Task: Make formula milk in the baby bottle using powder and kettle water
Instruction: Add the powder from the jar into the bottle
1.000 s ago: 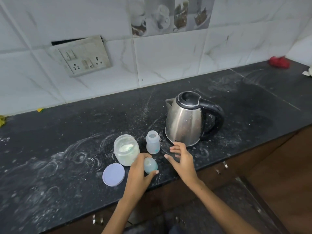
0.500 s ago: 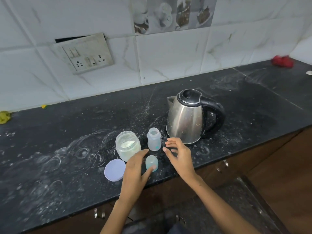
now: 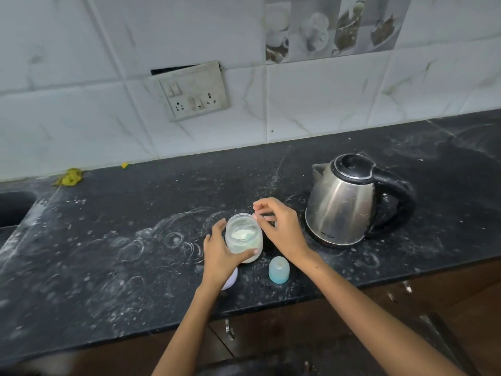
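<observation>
Since the earlier frames the left hand point(image 3: 219, 253) has left the small blue cap point(image 3: 278, 270) and moved to the powder jar point(image 3: 244, 240), while the right hand point(image 3: 279, 229) has come across from beside the kettle point(image 3: 341, 202) to the jar's rim. The cap now stands alone on the dark surface point(image 3: 108, 267), just in front and to the right of the jar.

The left hand's grip wraps the jar's side, thumb at the front and fingers behind, pressed against the glass. The jar is open, with pale powder visible inside. The right hand hovers over the far rim of the jar, thumb and forefinger drawn together in a pinch; what they pinch, if anything, cannot be told.

The baby bottle is hidden behind the right hand, and only a sliver of something pale shows above the fingers. The jar's round lilac lid point(image 3: 231, 279) lies flat on the surface, mostly covered by the left wrist. The steel kettle sits to the right, near but apart from the hands, its black handle turned away from them. White powder streaks mark the surface.
</observation>
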